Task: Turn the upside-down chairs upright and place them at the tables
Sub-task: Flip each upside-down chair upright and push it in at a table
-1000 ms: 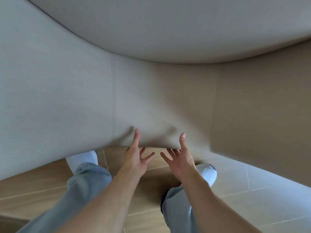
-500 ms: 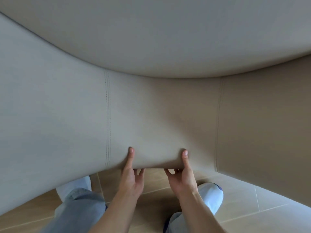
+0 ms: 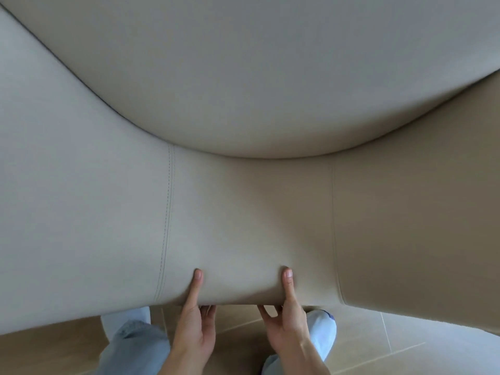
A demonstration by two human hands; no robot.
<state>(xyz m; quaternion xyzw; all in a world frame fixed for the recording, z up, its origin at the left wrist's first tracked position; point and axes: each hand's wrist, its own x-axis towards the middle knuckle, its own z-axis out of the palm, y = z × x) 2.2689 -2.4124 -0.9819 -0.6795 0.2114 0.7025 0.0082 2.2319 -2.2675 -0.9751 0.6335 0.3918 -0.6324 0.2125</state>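
A large beige upholstered chair (image 3: 243,212) fills almost the whole head view, very close to the camera. Its rounded seat cushion (image 3: 257,77) takes the upper part, and below it the curved backrest panel (image 3: 249,226) spreads to both sides. 2 vertical stitched seams run down this panel, 1 at the left (image 3: 166,226) and 1 at the right (image 3: 334,226). The lower rim of the panel hangs above the floor (image 3: 405,336), between the seams and straight in front of the person.

Both hands hold this lower rim, between the 2 seams. The left hand (image 3: 193,331) has its thumb (image 3: 197,282) pressed flat on the outer fabric, pointing up, while its fingers (image 3: 208,309) curl under the edge, so the grip pinches the rim of the chair. The right hand (image 3: 288,328) does the same: its thumb (image 3: 287,282) lies on the fabric and its fingers (image 3: 266,311) hook under the edge. The 2 hands are near each other but do not touch.

Under the chair, the person's legs in light blue jeans (image 3: 135,345) are visible, 1 at each side of the forearms. The floor has pale tiles with thin joints at the right and a browner tone at the left. The legs of the chair are not in the view, so I cannot tell which way up it is.
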